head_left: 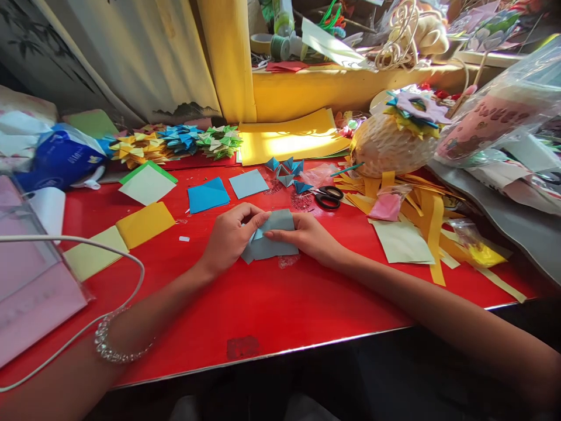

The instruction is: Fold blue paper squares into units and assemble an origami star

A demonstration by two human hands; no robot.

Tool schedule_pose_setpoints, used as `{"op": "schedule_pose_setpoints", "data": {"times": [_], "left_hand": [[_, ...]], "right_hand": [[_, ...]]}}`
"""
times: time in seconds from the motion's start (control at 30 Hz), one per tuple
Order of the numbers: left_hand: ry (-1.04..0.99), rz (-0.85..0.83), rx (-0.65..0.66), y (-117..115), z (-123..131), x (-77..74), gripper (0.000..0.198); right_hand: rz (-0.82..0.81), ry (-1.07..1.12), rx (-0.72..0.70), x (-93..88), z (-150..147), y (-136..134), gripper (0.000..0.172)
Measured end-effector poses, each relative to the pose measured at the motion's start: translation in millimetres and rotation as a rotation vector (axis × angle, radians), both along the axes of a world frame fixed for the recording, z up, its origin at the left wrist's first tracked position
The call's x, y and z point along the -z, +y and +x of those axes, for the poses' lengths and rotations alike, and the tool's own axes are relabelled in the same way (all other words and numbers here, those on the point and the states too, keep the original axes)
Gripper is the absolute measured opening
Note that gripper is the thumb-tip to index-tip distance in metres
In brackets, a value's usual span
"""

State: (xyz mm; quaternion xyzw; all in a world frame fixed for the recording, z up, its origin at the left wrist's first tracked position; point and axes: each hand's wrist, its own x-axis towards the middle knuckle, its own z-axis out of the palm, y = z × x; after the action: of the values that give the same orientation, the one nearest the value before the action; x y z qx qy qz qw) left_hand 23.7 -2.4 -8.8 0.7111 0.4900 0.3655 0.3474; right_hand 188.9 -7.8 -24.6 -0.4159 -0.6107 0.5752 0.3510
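Keeping the edges even would serve this step best: judging from the head view, it is a crease being set in the grey-blue paper [268, 250], which sits between both hands, over the front half of the red desk [201, 339]. A light pinch should hold the layers in line, and one firm thumb stroke outward from the middle ought to sharpen the fold; pressing before the corners agree could leave it skewed.

In that same view, the left hand [231, 237] grips the paper's left side, forefinger curled and thumb angled towards its upper part. The right hand [313, 237] pinches the right side, thumb laid flat across the front, its other fingers mostly hidden behind. Both forearms reach in from the lower corners, meeting below the scissors [329, 197] and the bright blue square [209, 196].
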Motion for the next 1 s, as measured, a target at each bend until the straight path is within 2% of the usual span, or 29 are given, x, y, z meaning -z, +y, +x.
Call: {"op": "schedule_pose_setpoints", "data": {"times": [0.13,0.33,0.7,0.83,1.0], "left_hand": [[0.058,0.063,-0.020,0.7,-0.7,1.4,0.029],[0.120,0.080,0.026,1.8,-1.2,3.1,0.028],[-0.054,-0.132,0.103,7.0,-1.7,8.1,0.030],[-0.133,-0.137,0.065,6.7,-0.8,8.2,0.026],[-0.170,-0.172,0.059,6.9,-1.3,4.6,0.027]], "right_hand": [[-0.031,0.040,0.042,-1.2,-0.2,-0.6,0.030],[0.044,0.116,0.136,4.7,1.5,1.5,0.030],[-0.030,0.177,0.196,2.6,3.1,5.7,0.033],[-0.017,0.150,0.160,3.0,4.5,7.5,0.032],[-0.032,0.074,0.038,0.6,4.8,7.8,0.030]]}}
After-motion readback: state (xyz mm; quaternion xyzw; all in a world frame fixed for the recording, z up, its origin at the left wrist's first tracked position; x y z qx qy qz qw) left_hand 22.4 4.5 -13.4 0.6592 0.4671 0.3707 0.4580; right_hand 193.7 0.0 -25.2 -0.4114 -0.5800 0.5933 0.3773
